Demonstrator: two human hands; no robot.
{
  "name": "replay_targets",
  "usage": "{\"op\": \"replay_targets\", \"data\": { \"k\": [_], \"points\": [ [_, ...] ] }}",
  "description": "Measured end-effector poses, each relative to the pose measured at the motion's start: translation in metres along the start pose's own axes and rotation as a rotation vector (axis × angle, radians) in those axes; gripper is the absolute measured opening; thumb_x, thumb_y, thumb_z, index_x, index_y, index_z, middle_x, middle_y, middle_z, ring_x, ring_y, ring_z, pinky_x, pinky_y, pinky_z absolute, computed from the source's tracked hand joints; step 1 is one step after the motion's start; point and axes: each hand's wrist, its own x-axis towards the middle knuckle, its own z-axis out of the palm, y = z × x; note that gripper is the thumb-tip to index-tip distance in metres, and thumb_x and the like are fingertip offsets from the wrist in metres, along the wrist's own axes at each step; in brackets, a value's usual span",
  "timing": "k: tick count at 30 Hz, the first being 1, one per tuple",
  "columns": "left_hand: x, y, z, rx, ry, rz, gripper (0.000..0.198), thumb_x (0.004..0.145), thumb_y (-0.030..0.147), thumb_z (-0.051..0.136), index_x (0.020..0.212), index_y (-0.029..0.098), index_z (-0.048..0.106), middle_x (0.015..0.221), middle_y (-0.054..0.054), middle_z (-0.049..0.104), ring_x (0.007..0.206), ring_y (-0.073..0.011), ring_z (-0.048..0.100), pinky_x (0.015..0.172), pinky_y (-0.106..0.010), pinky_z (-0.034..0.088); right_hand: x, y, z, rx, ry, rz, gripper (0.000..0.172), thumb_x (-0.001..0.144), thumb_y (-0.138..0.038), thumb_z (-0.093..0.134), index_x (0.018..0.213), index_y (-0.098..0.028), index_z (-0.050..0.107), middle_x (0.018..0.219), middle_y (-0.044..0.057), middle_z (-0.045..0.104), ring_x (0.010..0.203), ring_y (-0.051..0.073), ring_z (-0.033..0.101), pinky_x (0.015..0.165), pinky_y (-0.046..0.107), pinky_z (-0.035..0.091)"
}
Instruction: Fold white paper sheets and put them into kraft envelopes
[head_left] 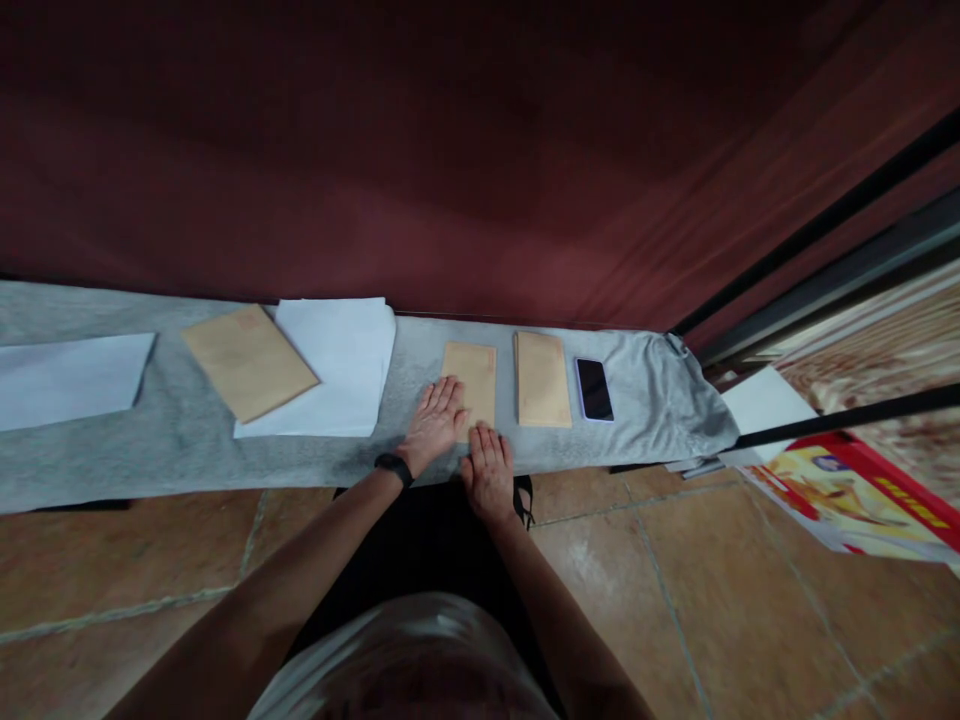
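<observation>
A brown paper envelope (474, 375) lies upright on the grey cloth in front of me. My left hand (437, 420), with a black band at the wrist, rests flat on its left side, fingers stretched out. At the envelope's near right corner, my right hand (489, 475) lies with its fingers extended, their tips on the paper. Both hands cover the envelope's near end. Just to the right is a stack of brown envelopes (543, 380), apart from my hands.
Right of the stack sits a phone (595, 390). To the left, another stack of brown envelopes (251, 362) overlaps white paper sheets (349, 370). More white paper (71, 380) lies at far left. A dark red panel (450, 200) rises behind; a printed box (862, 495) stands at right.
</observation>
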Motion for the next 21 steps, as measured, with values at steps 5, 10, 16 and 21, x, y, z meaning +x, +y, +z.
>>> {"op": "replay_targets", "data": {
  "k": [5,10,16,21],
  "points": [
    [-0.018,-0.005,-0.008,-0.007,-0.008,0.130,0.057,0.102,0.030,0.031,0.158,0.018,0.030,0.166,-0.008,0.027,0.155,-0.0218,0.019,0.127,-0.044,0.014,0.000,0.000,0.002,0.010,0.009,0.004,0.054,0.105,-0.029,0.039,0.155,-0.010,0.036,0.156,0.016,0.045,0.148,0.027,0.034,0.122,0.051,0.025],
    [-0.039,-0.006,-0.013,-0.035,-0.093,0.342,0.054,0.104,0.035,0.032,0.154,0.016,0.038,0.164,-0.010,0.033,0.154,-0.0198,0.023,0.127,-0.039,0.017,-0.002,0.002,0.005,0.002,0.010,0.000,0.053,0.105,-0.029,0.037,0.154,-0.008,0.036,0.156,0.017,0.045,0.149,0.027,0.032,0.122,0.051,0.024],
    [-0.059,-0.008,-0.012,-0.031,-0.105,0.399,0.062,0.104,0.045,0.034,0.157,0.012,0.031,0.165,-0.013,0.028,0.155,-0.0213,0.017,0.127,-0.040,0.014,-0.003,0.002,0.005,0.012,-0.007,0.010,0.054,0.105,-0.027,0.036,0.156,-0.008,0.034,0.157,0.019,0.042,0.149,0.027,0.032,0.121,0.053,0.026],
    [-0.064,-0.007,-0.013,-0.034,-0.096,0.383,0.065,0.102,0.045,0.041,0.157,0.012,0.030,0.166,-0.014,0.026,0.155,-0.0219,0.016,0.128,-0.040,0.014,-0.006,0.004,0.003,0.015,0.013,0.040,0.054,0.106,-0.029,0.036,0.154,-0.007,0.036,0.158,0.020,0.041,0.148,0.029,0.034,0.120,0.053,0.028]
  ]
}}
